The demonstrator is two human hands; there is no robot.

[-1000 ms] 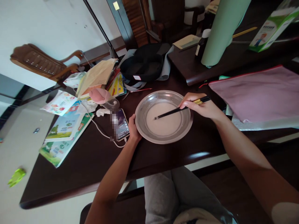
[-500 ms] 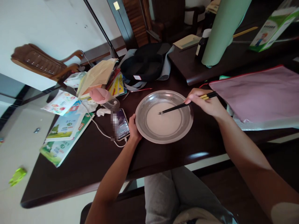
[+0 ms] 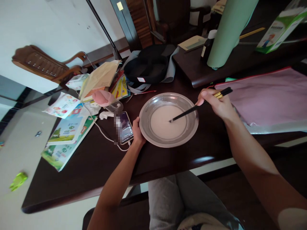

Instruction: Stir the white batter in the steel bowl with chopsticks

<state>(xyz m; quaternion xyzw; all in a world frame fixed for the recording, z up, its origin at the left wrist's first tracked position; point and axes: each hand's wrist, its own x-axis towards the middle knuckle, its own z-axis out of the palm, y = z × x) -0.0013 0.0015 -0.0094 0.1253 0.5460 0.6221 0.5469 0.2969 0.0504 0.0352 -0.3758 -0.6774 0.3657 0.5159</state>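
Note:
A wide metal bowl [image 3: 192, 132] stands on the dark table, holding a pale, milky liquid [image 3: 163, 126]. At its left rim my left hand [image 3: 138, 132] grips the bowl, thumb on the edge and the other fingers hidden beneath or behind it. My right hand [image 3: 213, 100], beyond the right rim, is closed around black chopsticks [image 3: 185, 112] with gold bands. Their tips touch the liquid near the middle of the bowl, and the pair is held slanting down to the left.
A phone [image 3: 126, 127] on a charging cable lies just left of the bowl. Books [image 3: 64, 137], a pink-lidded cup [image 3: 104, 98] and papers crowd the left side. Behind sits a black case [image 3: 146, 68]; a pink zip pouch [image 3: 266, 95] lies at right, near a green roll [image 3: 230, 35].
My right hand has shifted slightly to the right, and the chopsticks now slope more steeply, their tips a little right and lower in the liquid. The bowl and left hand stay put.

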